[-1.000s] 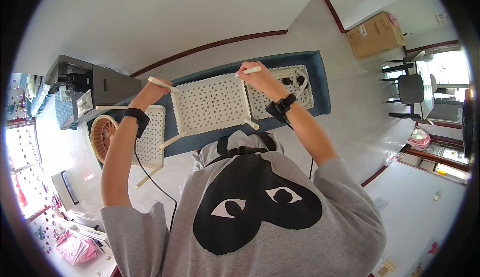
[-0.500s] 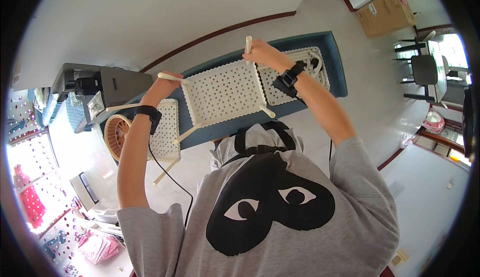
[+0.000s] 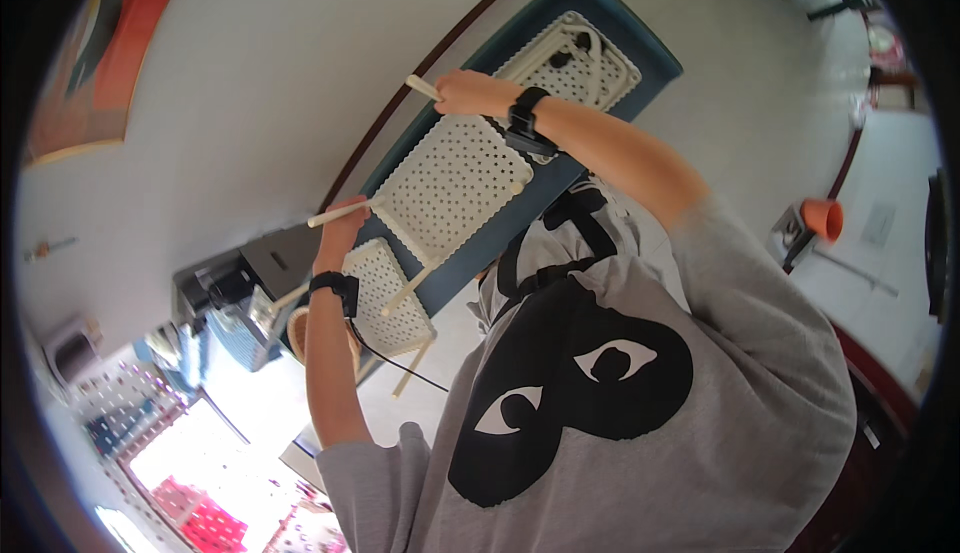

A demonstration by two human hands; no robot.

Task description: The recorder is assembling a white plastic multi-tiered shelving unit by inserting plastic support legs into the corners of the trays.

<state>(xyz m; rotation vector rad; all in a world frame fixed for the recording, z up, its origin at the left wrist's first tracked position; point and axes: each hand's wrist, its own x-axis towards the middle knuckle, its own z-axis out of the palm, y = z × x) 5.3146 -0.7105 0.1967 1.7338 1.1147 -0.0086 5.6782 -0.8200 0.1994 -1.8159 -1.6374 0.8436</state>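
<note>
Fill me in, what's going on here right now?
A person is holding a cream perforated tray over a blue-green bench, with a post at each corner. The left hand grips one far post, the right hand the other far post. To the right lies a second perforated tray with pale rods and black pieces on it; to the left is a third tray.

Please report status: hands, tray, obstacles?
Left hand grips one leg; right hand grips another. Middle perforated tray between them. Left tray and right tray close beside.
</note>
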